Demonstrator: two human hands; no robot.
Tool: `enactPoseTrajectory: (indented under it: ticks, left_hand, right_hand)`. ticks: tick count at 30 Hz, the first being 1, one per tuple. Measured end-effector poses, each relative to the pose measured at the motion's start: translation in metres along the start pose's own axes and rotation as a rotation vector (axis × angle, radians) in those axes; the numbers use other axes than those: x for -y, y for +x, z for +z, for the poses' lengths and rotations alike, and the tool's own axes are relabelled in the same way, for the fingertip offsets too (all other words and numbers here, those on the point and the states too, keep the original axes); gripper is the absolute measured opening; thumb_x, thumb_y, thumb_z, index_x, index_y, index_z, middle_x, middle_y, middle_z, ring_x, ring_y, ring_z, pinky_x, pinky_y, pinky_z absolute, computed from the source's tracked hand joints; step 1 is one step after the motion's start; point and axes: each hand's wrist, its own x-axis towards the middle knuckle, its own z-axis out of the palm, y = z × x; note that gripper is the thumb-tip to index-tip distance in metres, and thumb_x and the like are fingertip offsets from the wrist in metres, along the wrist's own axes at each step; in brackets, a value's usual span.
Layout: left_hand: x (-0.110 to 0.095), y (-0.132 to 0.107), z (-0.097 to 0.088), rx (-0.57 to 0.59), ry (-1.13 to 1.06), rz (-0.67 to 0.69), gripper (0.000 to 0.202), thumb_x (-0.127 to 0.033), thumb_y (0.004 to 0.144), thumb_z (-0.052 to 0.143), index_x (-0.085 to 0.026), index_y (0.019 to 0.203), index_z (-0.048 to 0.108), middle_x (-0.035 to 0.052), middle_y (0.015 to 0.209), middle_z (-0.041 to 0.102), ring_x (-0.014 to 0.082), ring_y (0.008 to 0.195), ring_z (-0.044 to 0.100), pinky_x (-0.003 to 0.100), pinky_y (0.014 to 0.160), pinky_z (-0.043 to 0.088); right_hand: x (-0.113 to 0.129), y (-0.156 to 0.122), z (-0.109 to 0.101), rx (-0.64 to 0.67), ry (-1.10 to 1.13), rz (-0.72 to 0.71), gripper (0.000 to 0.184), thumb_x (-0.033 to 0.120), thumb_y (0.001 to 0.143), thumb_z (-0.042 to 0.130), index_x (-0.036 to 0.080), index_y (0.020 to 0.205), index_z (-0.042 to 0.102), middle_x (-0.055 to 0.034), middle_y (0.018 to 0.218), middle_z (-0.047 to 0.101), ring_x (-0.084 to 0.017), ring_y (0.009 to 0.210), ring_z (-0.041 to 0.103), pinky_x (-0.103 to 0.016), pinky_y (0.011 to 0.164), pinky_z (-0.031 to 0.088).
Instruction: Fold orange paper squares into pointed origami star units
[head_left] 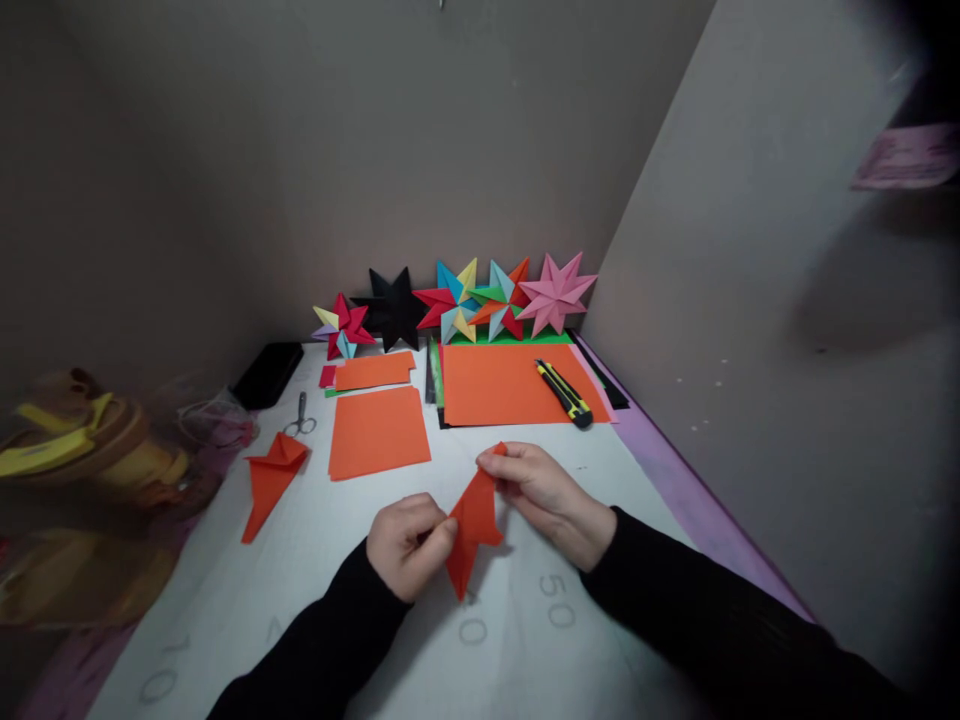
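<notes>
Two hands hold a folded orange paper (474, 520) over a white table (427, 675).
Around that paper, the left hand (412, 540) at eight o'clock has curled fingers, its thumb pressed on the paper's edge; the right hand (541, 488) at two pinches the top corner, thumb to fingertips; a second folded piece (271, 485) lies at nine, and farther out a blurred, basket-like container (154, 465) shows something yellow (45, 458), contents unclear; scissors (302, 406) lie at ten, orange sheets (380, 433) toward eleven, a cutter (561, 390) on stacked paper (495, 385) at one, paper stars (454, 300) at twelve.
</notes>
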Motion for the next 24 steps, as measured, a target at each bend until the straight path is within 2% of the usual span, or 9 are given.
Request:
enactPoseTrajectory:
  ticks: [6, 10, 13, 16, 18, 20, 24]
  left_hand:
    - [0.0, 0.002, -0.002, -0.009, -0.046, -0.052, 0.031, -0.02, 0.083, 0.047, -0.016, 0.053, 0.048, -0.0015, 0.053, 0.043, 0.0089, 0.05, 0.042, 0.022, 0.049, 0.032]
    - [0.006, 0.0, -0.001, -0.029, -0.086, -0.088, 0.032, -0.021, 0.084, 0.046, -0.016, 0.052, 0.044, -0.002, 0.053, 0.041, 0.0091, 0.051, 0.042, 0.022, 0.05, 0.032]
    - [0.008, 0.0, -0.002, -0.017, -0.069, -0.096, 0.032, -0.021, 0.084, 0.045, -0.017, 0.052, 0.042, -0.0022, 0.053, 0.041, 0.0092, 0.051, 0.042, 0.022, 0.05, 0.032]
    - [0.006, 0.0, -0.002, 0.015, 0.014, -0.02, 0.03, -0.02, 0.085, 0.044, -0.017, 0.055, 0.045, -0.0019, 0.054, 0.042, 0.0099, 0.051, 0.042, 0.023, 0.051, 0.032]
    - [0.004, 0.0, 0.0, 0.035, 0.107, 0.065, 0.027, -0.019, 0.084, 0.044, -0.017, 0.058, 0.049, -0.001, 0.055, 0.044, 0.0112, 0.053, 0.043, 0.024, 0.052, 0.033]
    - [0.003, -0.002, 0.002, 0.044, 0.217, 0.139, 0.023, -0.018, 0.083, 0.043, -0.017, 0.062, 0.052, 0.0004, 0.057, 0.046, 0.013, 0.056, 0.043, 0.026, 0.055, 0.034]
    - [-0.001, -0.004, 0.001, -0.001, 0.335, 0.204, 0.016, -0.017, 0.083, 0.048, -0.017, 0.073, 0.06, 0.0031, 0.063, 0.054, 0.0151, 0.059, 0.047, 0.028, 0.057, 0.037]
  right_hand:
    - [0.015, 0.009, -0.011, -0.088, 0.029, -0.055, 0.017, 0.023, 0.056, 0.079, 0.015, 0.06, 0.065, 0.0019, 0.06, 0.058, -0.008, 0.055, 0.045, -0.024, 0.055, 0.029]
    - [0.025, 0.013, -0.021, -0.17, 0.012, -0.172, 0.016, 0.028, 0.062, 0.075, 0.018, 0.063, 0.064, 0.0014, 0.065, 0.059, -0.01, 0.059, 0.049, -0.024, 0.055, 0.032]
    - [0.032, 0.003, -0.017, -0.176, -0.333, -0.461, 0.017, 0.034, 0.079, 0.06, 0.02, 0.071, 0.066, -0.0034, 0.079, 0.064, -0.016, 0.075, 0.056, -0.03, 0.068, 0.04]
    - [0.034, -0.017, -0.003, 0.035, -0.999, -0.824, 0.016, 0.027, 0.08, 0.06, 0.023, 0.094, 0.068, -0.0065, 0.105, 0.064, -0.022, 0.104, 0.052, -0.041, 0.092, 0.036]
    - [0.03, -0.029, 0.006, 0.149, -1.31, -0.921, 0.022, 0.023, 0.082, 0.059, 0.024, 0.103, 0.065, -0.0055, 0.111, 0.063, -0.025, 0.115, 0.046, -0.045, 0.097, 0.03]
    - [0.023, -0.036, 0.011, 0.212, -1.5, -0.953, 0.021, 0.019, 0.083, 0.057, 0.025, 0.103, 0.063, -0.0036, 0.105, 0.066, -0.024, 0.114, 0.046, -0.05, 0.102, 0.022]
    - [0.013, -0.038, 0.012, 0.23, -1.587, -0.988, 0.01, 0.017, 0.084, 0.055, 0.022, 0.081, 0.063, -0.0002, 0.08, 0.067, -0.02, 0.097, 0.054, -0.051, 0.104, 0.017]
